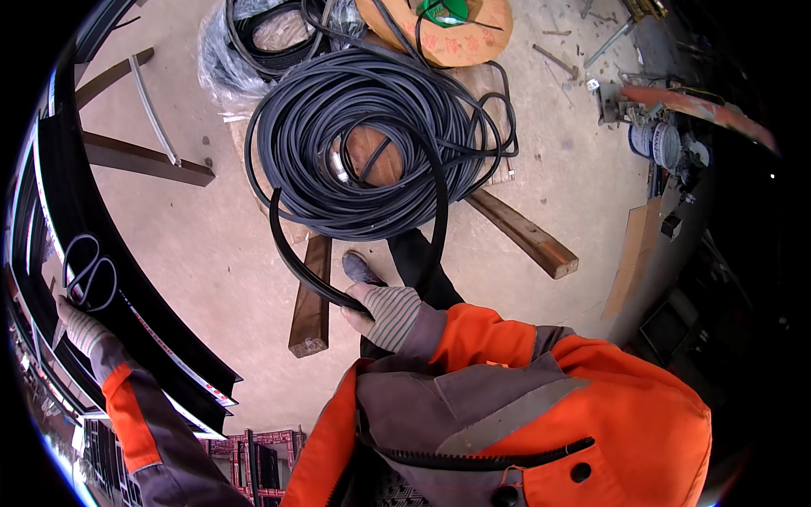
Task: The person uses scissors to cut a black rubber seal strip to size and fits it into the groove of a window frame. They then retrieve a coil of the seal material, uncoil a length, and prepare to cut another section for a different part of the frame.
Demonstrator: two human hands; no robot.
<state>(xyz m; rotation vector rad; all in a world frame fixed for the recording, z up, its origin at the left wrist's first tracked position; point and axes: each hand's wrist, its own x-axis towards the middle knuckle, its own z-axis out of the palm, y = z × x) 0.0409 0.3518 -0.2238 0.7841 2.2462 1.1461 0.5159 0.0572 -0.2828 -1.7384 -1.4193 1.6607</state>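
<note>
My right hand [387,317], in a striped knit glove with bare fingertips, is closed around a black rubber strip [306,275]. One end of the strip curves up left of the hand, and its other side arcs up over a large coil of dark strip [287,160] on the floor ahead. At the far left, my left hand [78,328] wears the same kind of glove. Its fingers close on what look like scissors [95,283], with two big dark loop handles sticking out beyond the hand. The left fingers are partly hidden.
Long black profiles [127,245] run along my left side. Wooden beams [311,308] [532,241] jut out beneath the coil. Behind it are a plastic-wrapped coil [245,42] and a cardboard reel [481,38]. Metal scraps and a white-blue bucket [663,145] lie to the right.
</note>
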